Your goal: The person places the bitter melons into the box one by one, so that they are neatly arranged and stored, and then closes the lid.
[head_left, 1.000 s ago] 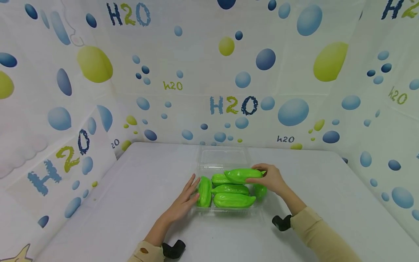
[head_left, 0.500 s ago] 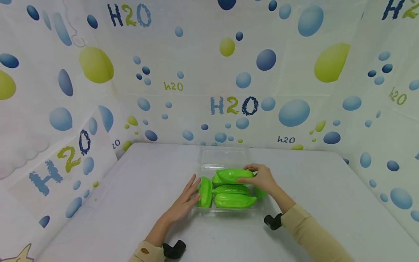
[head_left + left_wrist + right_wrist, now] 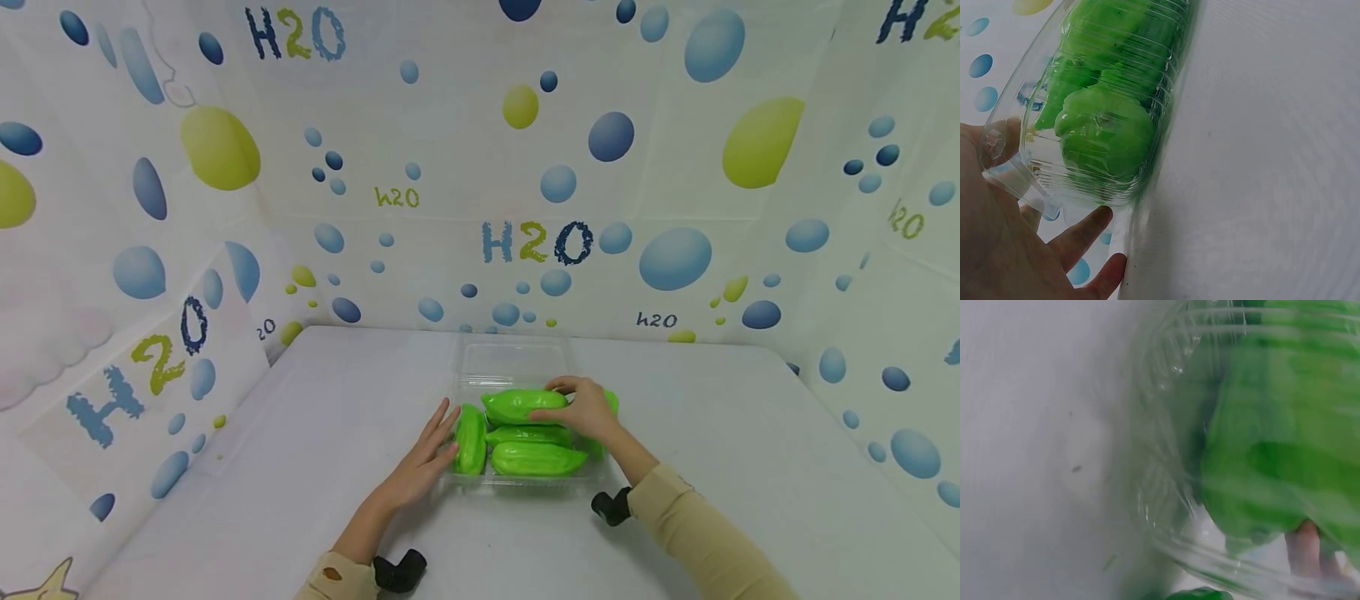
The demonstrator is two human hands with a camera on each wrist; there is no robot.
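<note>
A clear plastic clamshell box holds several glossy green peppers with ridged sides and pointed tips. My right hand grips one pepper by its right end, at the back of the box and overlapping the others. Two more peppers, a middle one and a front one, lie crosswise before it. A pepper stands lengthwise along the left wall. Along that wall rests my left hand, its fingers extended, fingertips right at the plastic. Another pepper at the right is partly hidden by my right hand.
The box's transparent lid lies folded back behind it. All of this is on a white-covered table. A patterned curtain rises behind. Dark wrist cameras, left and right, hang under the sleeves.
My right hand has carried its pepper leftward, from the box's right back to over the back row. More green shows behind that hand at the right. The left hand has stayed put.
</note>
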